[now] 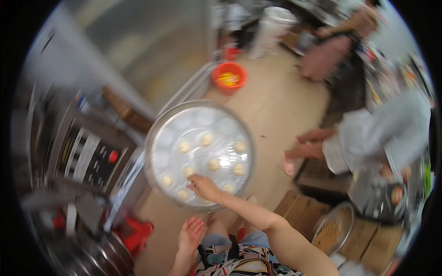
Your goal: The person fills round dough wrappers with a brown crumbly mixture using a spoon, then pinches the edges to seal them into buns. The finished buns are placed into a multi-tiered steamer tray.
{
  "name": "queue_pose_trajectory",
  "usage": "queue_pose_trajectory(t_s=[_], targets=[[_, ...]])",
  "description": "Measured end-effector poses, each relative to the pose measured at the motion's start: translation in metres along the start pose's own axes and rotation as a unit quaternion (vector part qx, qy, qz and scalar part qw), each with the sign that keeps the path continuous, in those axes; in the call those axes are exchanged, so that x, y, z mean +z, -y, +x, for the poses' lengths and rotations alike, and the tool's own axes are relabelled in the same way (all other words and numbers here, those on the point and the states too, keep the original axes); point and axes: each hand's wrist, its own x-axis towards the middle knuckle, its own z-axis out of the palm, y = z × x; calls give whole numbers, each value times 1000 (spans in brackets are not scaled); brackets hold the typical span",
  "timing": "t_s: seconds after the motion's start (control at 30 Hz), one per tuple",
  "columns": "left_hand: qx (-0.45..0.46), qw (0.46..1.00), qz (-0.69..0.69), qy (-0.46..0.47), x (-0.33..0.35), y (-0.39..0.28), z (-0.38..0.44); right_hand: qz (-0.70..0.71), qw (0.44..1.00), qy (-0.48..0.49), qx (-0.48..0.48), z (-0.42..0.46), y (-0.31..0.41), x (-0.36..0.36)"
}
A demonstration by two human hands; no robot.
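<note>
Before me is a large round metal steamer tray [162, 138] with a raised rim. Several small pale dough buns [214, 165] lie spaced over it, and round white paper-like discs [226, 126] show towards its far side. My right hand [205, 188] reaches over the near part of the tray, its fingertips at a bun [189, 171]; whether they grip it or only touch it is not clear. Below the tray's near edge my left hand [191, 231] is held palm up with fingers extended, and nothing shows in it.
An orange bucket [229, 77] with yellow contents stands on the floor beyond the tray. An appliance with a control panel [93, 158] is at left. Two people stand at the right counters. A metal bowl of food [333, 229] sits at lower right by cardboard boxes [300, 207].
</note>
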Motion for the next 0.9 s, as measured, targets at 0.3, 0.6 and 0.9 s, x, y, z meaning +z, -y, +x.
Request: queue_pose_trajectory(t_s=[0.3,0.6,0.9], targets=[[-88,951,252,158,167,56,14,-2,899,-403,174,-257,-37,-181],[-209,856,410,236,300,227,-34,117,658,-697,261,-519,-116,-366],[-244,855,417,189,341,326,-56,213,563,-746,284,-599,-199,-513]])
